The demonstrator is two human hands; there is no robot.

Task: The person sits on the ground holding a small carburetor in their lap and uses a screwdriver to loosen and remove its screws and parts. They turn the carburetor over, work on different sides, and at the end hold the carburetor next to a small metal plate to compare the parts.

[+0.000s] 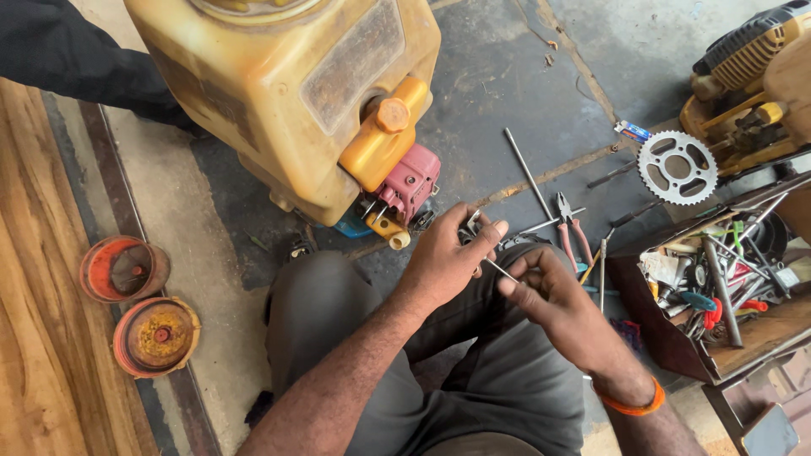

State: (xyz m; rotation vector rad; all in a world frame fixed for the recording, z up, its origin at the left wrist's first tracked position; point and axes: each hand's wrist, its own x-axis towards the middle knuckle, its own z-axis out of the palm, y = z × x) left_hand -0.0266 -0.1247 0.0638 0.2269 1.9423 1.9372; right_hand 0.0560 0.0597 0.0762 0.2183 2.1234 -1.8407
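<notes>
A thin, bright metal pin point(500, 269) lies pinched between both hands above the person's grey-trousered knees. The left hand point(446, 257) closes on a small dark metal part point(470, 226) at the pin's upper end; the right hand point(549, 291), with an orange wristband point(629, 404), nips the lower end. Beyond the pin stands a grimy yellow plastic tank point(279, 101) with a reddish engine block point(410, 181). Right of the pin lie red-handled pliers point(570, 224), a toothed steel sprocket point(676, 166) and a cluttered wooden toolbox point(718, 291).
</notes>
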